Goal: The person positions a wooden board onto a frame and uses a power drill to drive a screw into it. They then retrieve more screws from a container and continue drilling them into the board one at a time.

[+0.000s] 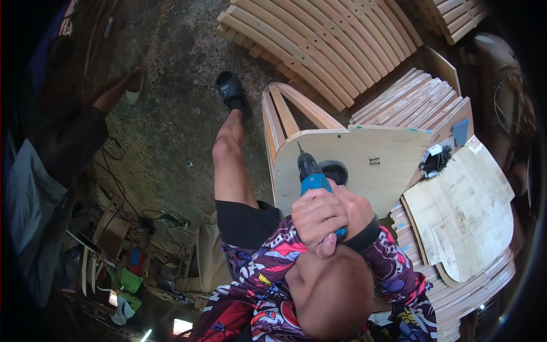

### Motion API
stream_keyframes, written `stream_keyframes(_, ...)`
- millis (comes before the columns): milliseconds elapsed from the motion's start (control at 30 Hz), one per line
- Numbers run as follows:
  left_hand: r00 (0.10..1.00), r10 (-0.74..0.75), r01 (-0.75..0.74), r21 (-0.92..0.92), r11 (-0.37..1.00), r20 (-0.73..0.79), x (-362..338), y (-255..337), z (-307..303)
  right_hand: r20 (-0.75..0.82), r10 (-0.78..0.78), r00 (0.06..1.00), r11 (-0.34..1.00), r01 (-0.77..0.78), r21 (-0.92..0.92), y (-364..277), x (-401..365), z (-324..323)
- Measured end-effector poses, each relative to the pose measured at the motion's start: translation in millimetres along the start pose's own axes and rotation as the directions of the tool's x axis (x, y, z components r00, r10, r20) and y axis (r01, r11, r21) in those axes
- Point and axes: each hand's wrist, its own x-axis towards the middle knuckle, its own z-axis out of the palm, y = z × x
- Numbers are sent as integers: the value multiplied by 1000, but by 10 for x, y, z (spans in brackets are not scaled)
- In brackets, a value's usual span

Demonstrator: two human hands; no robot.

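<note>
Both of my hands are wrapped round a blue and black cordless drill (313, 178). My left hand (320, 219) is closed over it from the left. My right hand (354, 208) grips it from the other side, partly hidden behind the left. The drill's thin bit points at the upper left edge of a pale plywood panel (364, 145), which lies over a wooden frame (285, 111). Behind the drill, a dark slipper (335, 171) shows on the panel, below my raised bare knee (336, 285). Two black screws (374, 161) lie on the plywood.
Right of the panel are an open box of black screws (436, 162) and stacked plywood pieces (467, 211). Curved slatted wood (319, 45) stands beyond. My other slippered foot (231, 91) is on the concrete floor. Another person (51, 165) is at left, near cables and scraps.
</note>
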Motion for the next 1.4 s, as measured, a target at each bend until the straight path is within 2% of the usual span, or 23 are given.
stream_keyframes(100, 998, -11, 11, -6, 1000, -68, -29, -3, 49, 4, -8, 1000, 1000, 8, -11, -9, 13, -21)
stream_keyframes(400, 993, -3, 9, 51, 999, -116, -48, -3, 97, 43, -7, 999, 997, 10, -73, -13, 29, -84)
stream_keyframes(733, 999, -26, 29, 69, 997, -33, -65, -3, 13, 47, 4, 999, 998, -2, -58, -14, 41, -96)
stream_keyframes(800, 998, -45, 41, 72, 997, 46, -40, 11, -28, 38, -10, 999, 997, 13, -70, -5, 34, -82)
stream_keyframes(933, 997, -80, 80, 54, 995, 7, -78, 26, -35, 25, -21, 999, 997, 23, -75, -27, 43, -79)
stream_keyframes(1033, 994, -95, 90, 68, 994, 61, -55, 25, -69, 39, -4, 999, 994, 8, -106, -40, 67, -81)
stream_keyframes(1133, 993, -117, 116, 56, 992, 22, -73, 26, -90, 30, -7, 1000, 990, 11, -143, -47, 68, -69)
stream_keyframes(1200, 984, -92, 91, 14, 996, 152, -36, -9, -163, 24, -14, 1000, 992, 17, -125, -40, 90, -84)
stream_keyframes(1233, 984, -95, 95, 10, 995, 151, -47, -17, -142, 26, -9, 1000, 992, 12, -125, -41, 96, -84)
stream_keyframes(1300, 996, -81, 80, 14, 997, 26, -89, -28, -81, 41, -7, 999, 989, 13, -148, -37, 105, -78)
stream_keyframes(1400, 994, -92, 90, 32, 995, 57, -46, -32, -100, 55, 1, 998, 990, 6, -144, -38, 130, -99)
